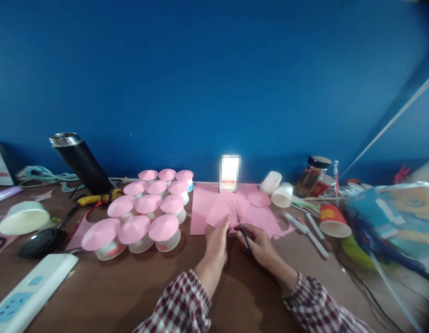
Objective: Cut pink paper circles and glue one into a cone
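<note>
My left hand (217, 238) pinches the lower edge of a pink paper sheet (221, 207), its thumb on top. My right hand (258, 243) is closed round the handles of dark scissors (239, 222), whose blades point up and left at the right side of that sheet. Beneath and behind lie more pink sheets (200, 203), partly covered. A pink paper disc (258, 199) rests on them to the right. Several small cups topped with pink paper cones (134, 229) stand in rows left of my hands.
White cups (282, 195), markers (314, 238), a red cup (335, 221) and a lidded jar (312, 176) are on the right. A lit phone (229, 173) stands against the blue wall. At left are a black flask (82, 162), yellow-handled pliers (92, 200) and a power strip (34, 289).
</note>
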A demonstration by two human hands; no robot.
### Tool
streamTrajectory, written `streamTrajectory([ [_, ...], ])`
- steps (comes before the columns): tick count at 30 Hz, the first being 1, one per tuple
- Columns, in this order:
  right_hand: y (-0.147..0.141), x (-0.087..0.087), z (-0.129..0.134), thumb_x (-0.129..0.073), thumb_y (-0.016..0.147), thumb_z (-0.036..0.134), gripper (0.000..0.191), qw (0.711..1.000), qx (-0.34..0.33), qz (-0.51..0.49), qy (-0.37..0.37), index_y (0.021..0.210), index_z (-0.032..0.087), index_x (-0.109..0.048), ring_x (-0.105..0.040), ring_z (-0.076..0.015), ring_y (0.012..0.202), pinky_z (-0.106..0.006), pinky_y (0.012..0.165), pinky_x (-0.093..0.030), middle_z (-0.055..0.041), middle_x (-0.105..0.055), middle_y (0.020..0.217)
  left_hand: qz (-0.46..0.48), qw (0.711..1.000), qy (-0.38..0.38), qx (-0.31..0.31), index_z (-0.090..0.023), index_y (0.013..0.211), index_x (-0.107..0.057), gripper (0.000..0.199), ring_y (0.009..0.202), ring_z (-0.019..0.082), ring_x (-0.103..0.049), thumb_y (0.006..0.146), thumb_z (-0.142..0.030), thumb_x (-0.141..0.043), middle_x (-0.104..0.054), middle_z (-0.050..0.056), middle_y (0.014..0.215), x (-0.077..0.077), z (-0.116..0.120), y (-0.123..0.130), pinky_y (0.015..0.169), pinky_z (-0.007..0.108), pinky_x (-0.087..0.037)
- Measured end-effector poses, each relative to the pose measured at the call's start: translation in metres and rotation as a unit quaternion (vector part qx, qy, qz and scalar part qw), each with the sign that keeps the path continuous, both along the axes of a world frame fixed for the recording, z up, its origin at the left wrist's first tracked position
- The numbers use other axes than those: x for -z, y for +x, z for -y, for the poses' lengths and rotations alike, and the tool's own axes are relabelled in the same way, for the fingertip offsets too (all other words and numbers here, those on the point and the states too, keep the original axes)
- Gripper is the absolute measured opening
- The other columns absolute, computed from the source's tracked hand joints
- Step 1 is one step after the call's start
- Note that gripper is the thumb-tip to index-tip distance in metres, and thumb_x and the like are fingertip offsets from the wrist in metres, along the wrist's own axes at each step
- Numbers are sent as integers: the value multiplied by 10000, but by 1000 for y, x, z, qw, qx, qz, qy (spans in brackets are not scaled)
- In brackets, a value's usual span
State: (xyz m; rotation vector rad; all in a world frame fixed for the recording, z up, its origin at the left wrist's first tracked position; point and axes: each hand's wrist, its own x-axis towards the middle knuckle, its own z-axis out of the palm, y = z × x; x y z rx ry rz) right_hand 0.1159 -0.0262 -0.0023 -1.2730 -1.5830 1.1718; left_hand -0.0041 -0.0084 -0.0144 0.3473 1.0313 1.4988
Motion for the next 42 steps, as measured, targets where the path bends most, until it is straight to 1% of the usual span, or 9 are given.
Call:
streamTrajectory([
  [3, 0, 0, 0, -576, 830, 496, 402, 1000, -2, -2, -4, 971, 125, -639, -443, -99, 478, -211, 447, -362, 30, -486, 569, 8, 1000, -3, -5, -111, 796, -604, 379, 604, 177, -637, 580, -348, -806, -644, 40, 675, -5, 1, 0, 541, 284, -504],
  [8, 0, 0, 0, -580, 838, 478, 377, 1000, -5, -1, 4, 975, 131, -640, -458, -106, 501, -213, 461, -363, 26, -492, 582, 24, 1000, -1, -2, -124, 755, -596, 343, 565, 169, -628, 576, -328, -806, -631, 20, 628, -12, 2, 0, 531, 280, -501],
  [11, 0, -1, 0, -583, 829, 484, 381, 1000, -1, 1, 3, 960, 133, -645, -452, -105, 490, -212, 451, -359, 30, -485, 567, 24, 1000, 2, -4, -126, 732, -591, 338, 572, 169, -627, 569, -327, -808, -624, 18, 619, -11, 2, 0, 520, 272, -495],
  [16, 0, 1, 0, -581, 828, 485, 372, 1000, 1, 6, 6, 947, 140, -649, -459, -107, 498, -218, 467, -386, 17, -520, 596, 23, 1000, -7, -6, -127, 767, -591, 345, 588, 172, -630, 574, -315, -808, -634, 28, 656, -8, 0, 0, 520, 280, -503],
  [20, 1, 3, 0, -581, 834, 476, 367, 1000, 1, 4, 8, 962, 138, -649, -462, -109, 500, -217, 464, -383, 23, -506, 581, 28, 1000, -9, -4, -125, 764, -588, 324, 583, 156, -627, 590, -295, -802, -634, 27, 652, -10, 0, 0, 544, 270, -509],
  [27, 0, 1, 1, -585, 824, 495, 392, 1000, 3, 2, 3, 966, 135, -649, -456, -104, 467, -215, 447, -361, 35, -497, 547, 30, 999, 3, -16, -127, 766, -584, 320, 544, 140, -611, 589, -279, -802, -627, 18, 641, -11, 1, 0, 520, 254, -503],
  [34, 0, -1, 1, -587, 825, 485, 395, 1000, 2, 11, 13, 964, 123, -660, -480, -109, 476, -215, 453, -364, 19, -538, 559, 29, 999, -2, -17, -134, 765, -572, 308, 547, 136, -614, 600, -268, -795, -627, 12, 632, -12, 1, 0, 540, 254, -508],
  [42, 0, -2, 0, -593, 817, 485, 399, 1000, 4, -2, -9, 968, 120, -643, -465, -104, 465, -214, 444, -345, 25, -521, 559, 35, 999, 12, -8, -128, 765, -600, 296, 563, 125, -609, 613, -299, -788, -632, 13, 654, -11, -1, -1, 564, 250, -499],
])
